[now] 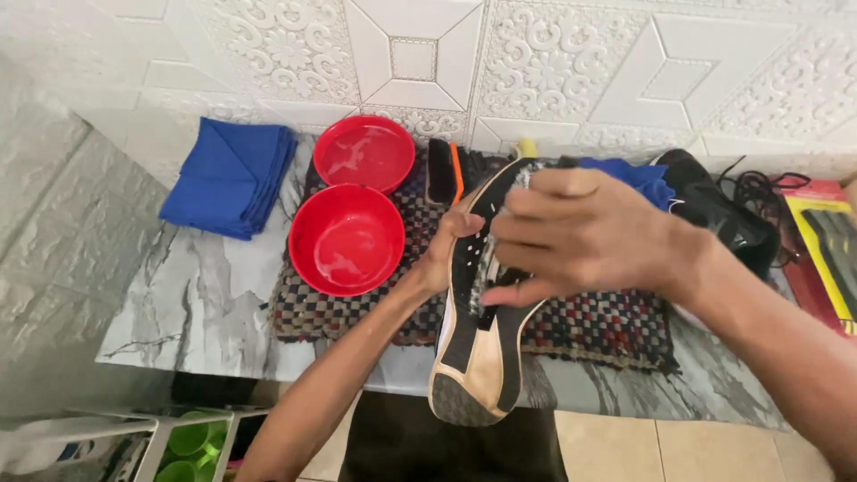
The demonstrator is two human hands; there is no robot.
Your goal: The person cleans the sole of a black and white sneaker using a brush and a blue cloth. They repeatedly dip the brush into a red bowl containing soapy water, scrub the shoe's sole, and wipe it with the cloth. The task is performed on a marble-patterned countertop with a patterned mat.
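White embossed wall tiles back the grey marble counter (205, 303). My left hand (444, 254) clamps the black-and-cream soled sports shoe (478, 348), sole up, over the counter's front edge; my right hand (580, 234) has its fingers curled together on the sole. Two red plastic bowls (346, 239) of water sit near the left: a slip could knock them over.

We see a grey-veined marble countertop (196, 303) against a white embossed tile wall. Directly on it lie a folded blue cloth (230, 177) at the left, a woven checkered mat in dark red and cream (616, 330) across the middle, and — at the right edge — a red and yellow flat box (826, 254).
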